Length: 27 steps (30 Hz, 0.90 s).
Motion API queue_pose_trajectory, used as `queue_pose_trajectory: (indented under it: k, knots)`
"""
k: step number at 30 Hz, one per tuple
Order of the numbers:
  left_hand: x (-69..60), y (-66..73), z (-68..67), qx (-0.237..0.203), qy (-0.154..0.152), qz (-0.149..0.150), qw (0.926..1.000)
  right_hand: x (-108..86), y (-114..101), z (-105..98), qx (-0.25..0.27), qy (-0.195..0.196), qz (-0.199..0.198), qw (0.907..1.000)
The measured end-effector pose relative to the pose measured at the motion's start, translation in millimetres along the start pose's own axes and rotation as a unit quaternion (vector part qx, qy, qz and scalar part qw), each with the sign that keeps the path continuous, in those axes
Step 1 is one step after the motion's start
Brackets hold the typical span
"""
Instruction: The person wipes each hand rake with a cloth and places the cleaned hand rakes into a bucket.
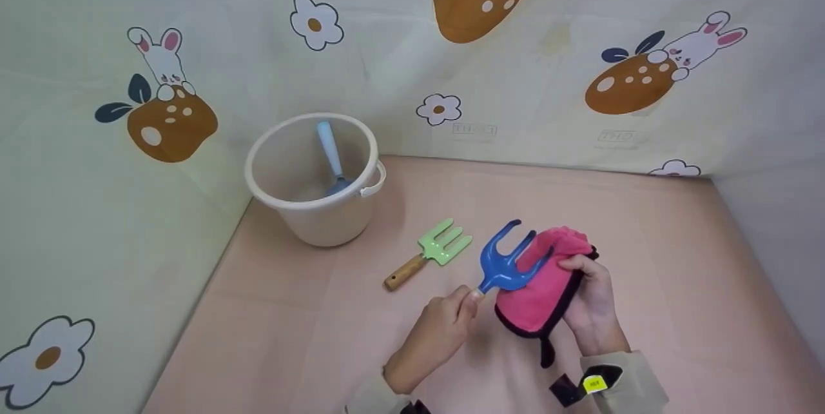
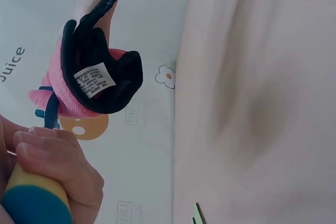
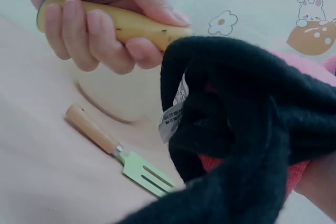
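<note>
My left hand [image 1: 438, 330] grips a blue hand fork [image 1: 503, 272] by its yellow wooden handle [image 3: 142, 31], whose butt end is blue. The prongs point away and lie against a pink cloth [image 1: 535, 304] with black edging and a hanging loop. My right hand [image 1: 594, 307] holds this cloth along its right side, thumb on the front. In the left wrist view the cloth is folded, with a white label [image 2: 94, 80] inside the black edge. A green hand fork [image 1: 440, 246] with a wooden handle lies on the surface to the left, touched by neither hand.
A beige bucket [image 1: 325, 224] stands at the back left, its handle on the right side. Inside it leans a tool with a light blue handle [image 1: 329, 148]. Printed fabric walls [image 1: 374, 59] enclose the pinkish surface [image 1: 290, 336] at the back and sides.
</note>
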<state>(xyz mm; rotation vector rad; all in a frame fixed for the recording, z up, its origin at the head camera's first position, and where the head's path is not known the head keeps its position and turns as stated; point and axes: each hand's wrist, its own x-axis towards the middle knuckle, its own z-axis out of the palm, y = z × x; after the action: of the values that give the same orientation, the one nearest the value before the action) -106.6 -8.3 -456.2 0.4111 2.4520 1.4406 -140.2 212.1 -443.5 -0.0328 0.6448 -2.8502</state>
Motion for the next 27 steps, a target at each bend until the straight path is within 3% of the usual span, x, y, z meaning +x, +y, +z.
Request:
queue_pose_trajectory:
  k: [7, 12, 15, 18, 23, 27]
  knots:
    - [-0.9, -0.5, 2.4, -0.009, 0.002, -0.003, 1.0, 1.4, -7.0, 2.5, -0.004, -0.003, -0.003, 1.0]
    - [-1.5, -2.7, 3.7, -0.004, 0.006, 0.001, 1.0, 2.0, -14.6, 3.8, -0.038, -0.016, 0.0, 0.9992]
    - [-1.6, -3.8, 4.7, -0.006, 0.002, -0.006, 1.0, 2.1, -21.0, 4.9, -0.058, -0.015, -0.008, 0.9982]
    - [-0.3, -6.1, 4.6, -0.008, -0.004, -0.014, 0.9999, 4.3, -28.6, 5.0, -0.041, -0.013, -0.031, 0.9986]
    - [4.5, -13.4, 2.1, -0.008, -0.004, -0.039, 0.9992, 8.3, -41.2, 1.8, -0.001, 0.008, -0.083, 0.9965]
    - [5.4, -13.0, -0.1, -0.017, 0.006, -0.041, 0.999, 9.8, -41.6, -1.6, -0.069, 0.054, -0.072, 0.9936]
